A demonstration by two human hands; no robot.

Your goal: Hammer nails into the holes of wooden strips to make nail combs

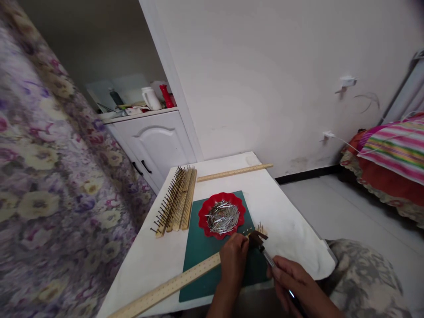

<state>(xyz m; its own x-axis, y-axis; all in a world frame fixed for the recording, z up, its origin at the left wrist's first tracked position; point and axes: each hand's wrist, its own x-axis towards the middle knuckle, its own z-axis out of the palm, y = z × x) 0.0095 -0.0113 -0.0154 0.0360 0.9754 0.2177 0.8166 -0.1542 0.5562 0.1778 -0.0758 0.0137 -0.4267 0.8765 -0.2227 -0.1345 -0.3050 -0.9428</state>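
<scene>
My left hand [233, 256] is closed in a pinch on the long wooden strip [172, 285], near its end where a few nails stand upright; what its fingertips hold is too small to see. My right hand [294, 280] grips the handle of a small hammer [260, 242], whose dark head rests at the strip's nailed end, next to my left fingers. The strip lies across a green cutting mat [198, 247]. A red scalloped dish [221, 215] full of loose nails sits on the mat just beyond my hands.
Several wooden strips studded with rows of nails [175, 199] lie at the white table's left. A bare wooden strip [235, 172] lies at the far edge. A flowered curtain hangs at left, a white cabinet [155, 141] behind, a striped bedcover [394, 150] at right.
</scene>
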